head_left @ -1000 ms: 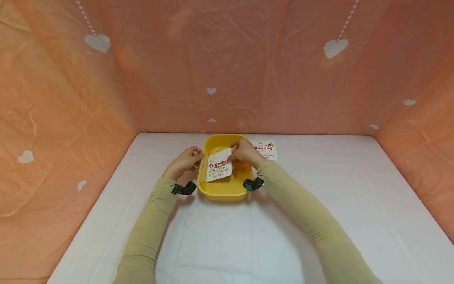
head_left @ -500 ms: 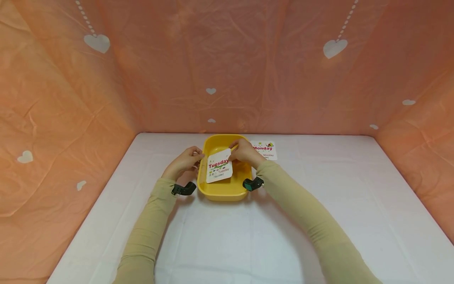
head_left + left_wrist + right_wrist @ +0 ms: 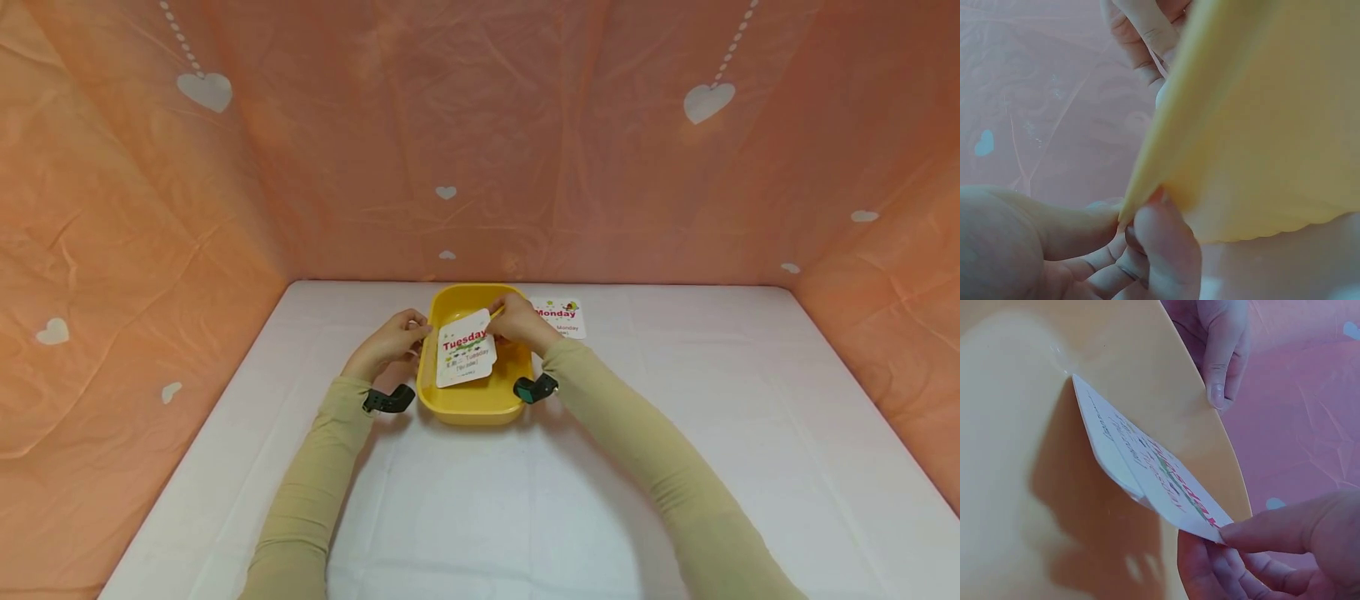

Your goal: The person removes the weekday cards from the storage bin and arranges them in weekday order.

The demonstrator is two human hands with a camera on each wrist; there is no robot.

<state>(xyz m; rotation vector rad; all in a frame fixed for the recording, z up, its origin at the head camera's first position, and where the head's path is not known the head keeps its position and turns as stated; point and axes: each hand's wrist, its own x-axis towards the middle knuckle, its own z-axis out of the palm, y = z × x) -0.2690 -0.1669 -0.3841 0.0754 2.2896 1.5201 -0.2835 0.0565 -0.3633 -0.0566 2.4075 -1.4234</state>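
Observation:
A yellow plastic basin [image 3: 480, 410] stands on the table, and my left hand [image 3: 390, 342] pinches its left rim between thumb and forefinger, plain in the left wrist view at the rim [image 3: 1147, 175]. My right hand [image 3: 525, 323] is over the basin's far right part. Its thumb and fingers pinch the edge of a white card printed "Tuesday" [image 3: 465, 348]. In the right wrist view this Tuesday card [image 3: 1166, 475] slants over the basin, its lower corner near the basin floor. At least one more white card [image 3: 1107, 453] shows beneath it, slightly offset.
A white "Monday" card [image 3: 562, 317] lies flat on the white-covered table [image 3: 450, 500], right of the basin and partly hidden by my right hand. Orange cloth walls [image 3: 525, 167] with white hearts rise behind and at both sides.
The top Tuesday card has shifted slightly up and right, so the card beneath now peeks out at its lower right. My left hand and the basin have stayed in place.

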